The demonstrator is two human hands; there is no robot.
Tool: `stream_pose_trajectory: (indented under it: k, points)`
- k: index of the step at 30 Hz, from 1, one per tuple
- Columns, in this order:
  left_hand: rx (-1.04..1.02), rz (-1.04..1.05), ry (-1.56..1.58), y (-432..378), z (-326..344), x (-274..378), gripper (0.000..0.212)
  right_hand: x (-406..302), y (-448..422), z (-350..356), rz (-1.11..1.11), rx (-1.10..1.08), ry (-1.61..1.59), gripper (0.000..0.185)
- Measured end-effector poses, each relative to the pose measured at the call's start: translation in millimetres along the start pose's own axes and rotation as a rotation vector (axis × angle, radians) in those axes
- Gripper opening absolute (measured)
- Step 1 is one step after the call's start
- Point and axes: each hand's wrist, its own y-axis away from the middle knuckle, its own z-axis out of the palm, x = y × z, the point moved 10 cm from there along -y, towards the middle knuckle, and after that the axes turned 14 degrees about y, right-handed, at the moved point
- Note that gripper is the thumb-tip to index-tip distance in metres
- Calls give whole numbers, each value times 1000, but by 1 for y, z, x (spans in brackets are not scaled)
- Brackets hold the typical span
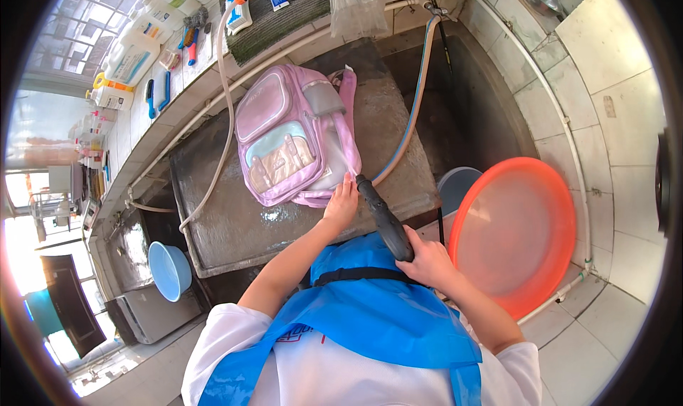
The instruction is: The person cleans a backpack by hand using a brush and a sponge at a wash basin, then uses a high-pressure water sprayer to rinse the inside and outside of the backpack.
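Note:
A pink backpack [296, 139] with a turquoise and beige front pocket lies on a wet stone washing slab [224, 219]. My left hand [342, 203] is at the bag's lower right edge, its fingertips on the pink fabric, apparently pinching it. In my right hand [427, 256] is a black spray gun [387, 216], its tip close beside my left fingertips and the bag's edge. A beige hose with a blue stripe [419, 94] comes down from a wall tap [438, 12] and passes behind the gun. Where it ends is hidden.
A big orange-red basin [512, 235] leans at the right, with a grey-blue basin [459, 184] behind it. Another hose [227, 96] crosses the slab's left side. Brushes [158, 94] and bottles [128, 53] line the tiled ledge. A blue basin [169, 271] stands left.

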Motion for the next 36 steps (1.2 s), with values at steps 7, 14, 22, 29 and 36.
stream_pose_trajectory:
  k: [7,14,22,29,36]
  points:
    - [17,27,133,7,-9,2,63,-3,-24,-22,43,89,-108,59]
    - [42,62,330,9,-21,2,53,10,-38,-21,112,96,-79,67]
    - [245,-456,161,29,-76,-125,47,-2,12,-2,128,17,-50,68]
    - [231,-101,20,27,-75,-132,21,-38,22,32,-103,119,136,66]
    - [275,156,67,-46,-209,-117,11,-63,-1,10,-85,257,141,60]
